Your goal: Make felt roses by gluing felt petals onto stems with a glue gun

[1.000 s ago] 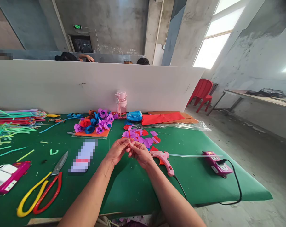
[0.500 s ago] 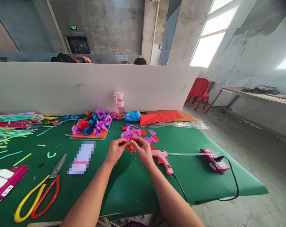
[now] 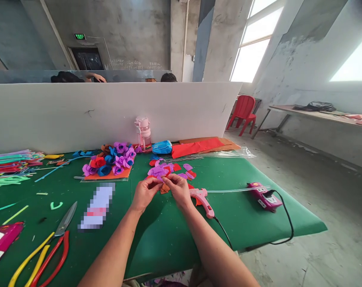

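Observation:
My left hand (image 3: 145, 193) and my right hand (image 3: 178, 190) meet over the green table (image 3: 169, 235), fingertips pinched together on a small red and purple paper piece (image 3: 163, 180). Just beyond the fingers lies a heap of purple and red cut petals (image 3: 169, 170). A pink glue gun (image 3: 202, 197) rests right beside my right hand, with its black cable running off the table's front.
Finished paper flowers (image 3: 109, 159) sit on an orange sheet at the back. Scissors (image 3: 46, 247) with yellow and red handles lie front left, coloured sticks (image 3: 10, 163) far left. A pink bottle (image 3: 142, 133) stands against the white divider (image 3: 109, 111). A pink power strip (image 3: 263, 195) lies right.
The view has swung right and slightly up, so everything sits further left in the frame. Both hands keep pinching the small piece, fingers working it slightly forward.

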`<state>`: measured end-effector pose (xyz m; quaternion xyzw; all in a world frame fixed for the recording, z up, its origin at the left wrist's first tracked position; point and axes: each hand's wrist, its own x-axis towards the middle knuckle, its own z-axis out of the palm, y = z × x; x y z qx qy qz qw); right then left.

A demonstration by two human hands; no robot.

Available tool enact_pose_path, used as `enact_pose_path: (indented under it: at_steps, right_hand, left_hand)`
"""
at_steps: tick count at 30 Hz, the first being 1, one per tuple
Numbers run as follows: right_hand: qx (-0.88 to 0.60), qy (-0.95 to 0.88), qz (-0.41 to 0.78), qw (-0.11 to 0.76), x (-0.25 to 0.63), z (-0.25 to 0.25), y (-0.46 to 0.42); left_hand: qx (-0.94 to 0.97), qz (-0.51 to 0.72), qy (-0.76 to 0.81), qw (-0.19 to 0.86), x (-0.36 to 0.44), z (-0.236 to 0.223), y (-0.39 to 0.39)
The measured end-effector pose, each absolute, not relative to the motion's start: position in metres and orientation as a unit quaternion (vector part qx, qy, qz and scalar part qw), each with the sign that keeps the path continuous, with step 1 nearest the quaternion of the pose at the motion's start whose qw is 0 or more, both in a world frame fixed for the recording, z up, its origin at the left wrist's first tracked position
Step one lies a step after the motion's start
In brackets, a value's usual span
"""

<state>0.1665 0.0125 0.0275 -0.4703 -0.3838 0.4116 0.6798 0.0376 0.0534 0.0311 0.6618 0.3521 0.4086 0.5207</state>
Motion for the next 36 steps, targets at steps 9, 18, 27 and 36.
enact_pose_path:
  at_steps: [9,18,27,36]
  right_hand:
    - [-0.442,-0.399,0.458,0.660,0.168,0.030,0.012]
    - [-0.452,-0.376,0.415,0.694,0.172,0.024,0.016]
    - [-0.472,-0.378,0.286,0.743,0.179,0.047,0.003]
    - [-0.710,-0.446,0.100,0.535,0.254,0.053,-0.076]
  left_hand:
    - [0.698,0.436,0.364,0.436,0.038,0.030,0.054]
    - [0.694,0.433,0.347,0.459,0.039,0.032,0.051]
    - [0.701,0.477,0.371,0.378,0.040,0.032,0.050]
    - [0.716,0.510,0.396,0.266,0.040,0.031,0.051]
